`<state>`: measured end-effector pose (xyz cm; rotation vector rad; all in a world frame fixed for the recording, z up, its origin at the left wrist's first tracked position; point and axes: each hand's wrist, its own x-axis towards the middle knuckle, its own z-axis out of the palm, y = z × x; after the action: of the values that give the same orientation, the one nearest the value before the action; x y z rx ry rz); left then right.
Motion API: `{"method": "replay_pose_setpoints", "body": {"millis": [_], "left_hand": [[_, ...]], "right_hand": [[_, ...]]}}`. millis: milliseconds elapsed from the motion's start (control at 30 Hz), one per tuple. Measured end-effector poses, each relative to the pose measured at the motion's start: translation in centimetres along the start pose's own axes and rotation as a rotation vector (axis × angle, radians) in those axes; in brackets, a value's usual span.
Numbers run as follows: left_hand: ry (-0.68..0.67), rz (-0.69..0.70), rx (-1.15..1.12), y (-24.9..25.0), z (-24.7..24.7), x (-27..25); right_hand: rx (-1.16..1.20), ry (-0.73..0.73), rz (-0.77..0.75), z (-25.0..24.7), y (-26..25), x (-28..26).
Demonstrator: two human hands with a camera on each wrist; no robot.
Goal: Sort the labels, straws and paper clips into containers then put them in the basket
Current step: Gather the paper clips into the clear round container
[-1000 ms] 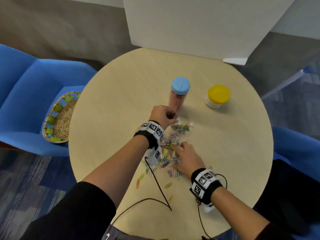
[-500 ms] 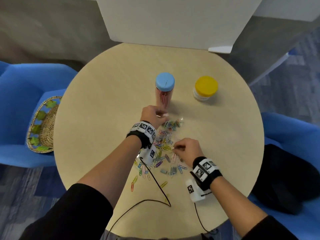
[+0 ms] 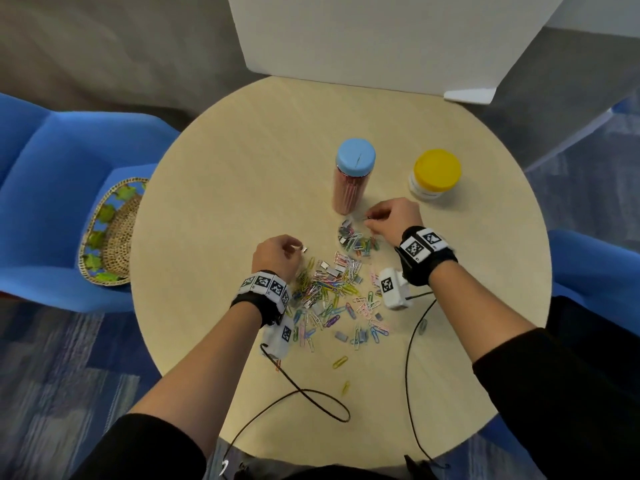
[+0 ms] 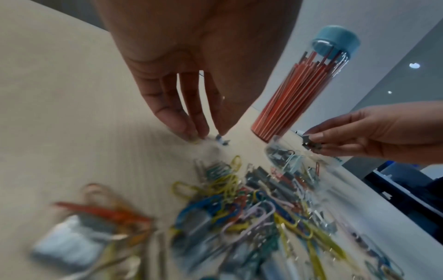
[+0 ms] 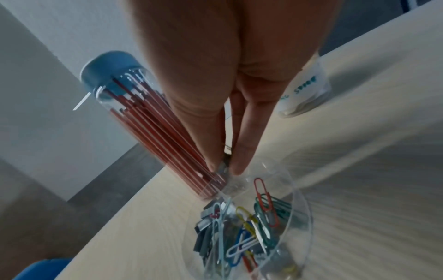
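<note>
A heap of coloured paper clips (image 3: 332,289) and small silver clips lies mid-table. My left hand (image 3: 277,254) is at the heap's far-left edge, its fingertips (image 4: 203,135) pinching a small silver clip (image 4: 221,141) just above the table. My right hand (image 3: 391,216) pinches a bunch of small metal clips (image 4: 311,145) over the rim of a low clear container (image 5: 297,191) part-filled with clips. Behind it stands a blue-lidded clear tube of red straws (image 3: 349,181). A yellow-lidded jar (image 3: 434,174) stands to the right, with printed labels (image 5: 307,89) inside.
A woven basket (image 3: 110,233) sits on the blue chair (image 3: 52,188) left of the round table (image 3: 225,174). A white board (image 3: 363,36) stands at the table's far edge. Black wrist cables (image 3: 311,396) trail over the near table. Another blue chair (image 3: 595,265) is at the right.
My right hand has left the heap and risen to the clear container with clips pinched in it. My left hand has drawn back from the container to the heap's left edge.
</note>
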<state>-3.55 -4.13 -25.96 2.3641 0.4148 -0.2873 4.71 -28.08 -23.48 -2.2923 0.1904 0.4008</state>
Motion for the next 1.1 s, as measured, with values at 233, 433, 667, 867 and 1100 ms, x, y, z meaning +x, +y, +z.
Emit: {"method": "replay_pose_setpoints", "body": {"millis": [233,433,667,867,1100], "left_hand": [[-0.016,0.046,0.172,-2.1,-0.5,-1.7],[-0.117,0.084,0.247,-1.8,-0.9,-3.2],[-0.378,0.239,0.374,-2.2,0.9,-6.5],[-0.276,0.243,0.297,-1.9,2.1,-8.4],[-0.174,0.237,0.251,-1.6,1.6,-8.4]], "right_hand": [[-0.125,0.068,-0.067,-0.5,0.7,-1.8],[-0.291,-0.311,0.201,-0.6,4.0,-9.4],[-0.366,-0.398,0.103,3.6,5.7,-16.6],[-0.292,-0.216,-0.073,6.9,4.9,-17.4],[-0.401,-0.165,-0.284,7.2,5.1,-16.3]]}}
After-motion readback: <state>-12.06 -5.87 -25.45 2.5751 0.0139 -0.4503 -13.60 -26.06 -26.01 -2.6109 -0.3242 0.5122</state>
